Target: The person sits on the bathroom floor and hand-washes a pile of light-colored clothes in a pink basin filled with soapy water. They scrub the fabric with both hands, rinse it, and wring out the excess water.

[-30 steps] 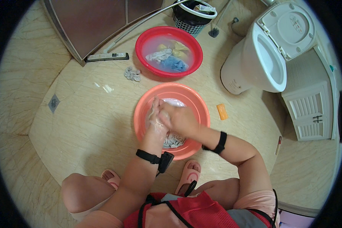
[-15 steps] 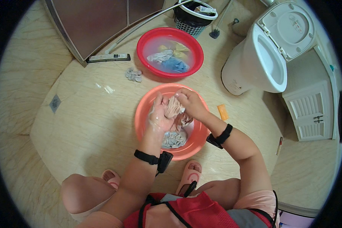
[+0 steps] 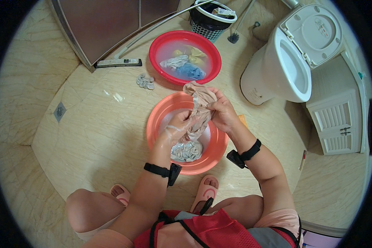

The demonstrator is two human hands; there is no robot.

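Observation:
A wet beige-pink cloth (image 3: 201, 108) is stretched between my hands above the orange basin (image 3: 156, 153). My left hand (image 3: 179, 125), with suds on its wrist, is closed on the cloth's lower left side. On the other side my right hand (image 3: 223, 110) pinches its edge with bent fingers. The cloth's top end flops over the basin's far rim. Below, a bunched pale grey-white cloth (image 3: 187, 151) lies in cloudy water in the basin. An orange bar of soap (image 3: 243, 120) on the floor is partly hidden by my right wrist.
Beyond stands a red basin (image 3: 154, 66) with blue, white and yellow cloths soaking. A small grey wet cloth (image 3: 145, 81) lies left of it. A flat mop (image 3: 119, 62), a waste bin (image 3: 206, 31) and a toilet brush (image 3: 233, 38) are farther back. The toilet (image 3: 258, 78) is right.
The beige-pink cloth was bunched in my hands and is now spread out and raised. My right hand has moved right and slightly nearer; the left has turned inward around the cloth.

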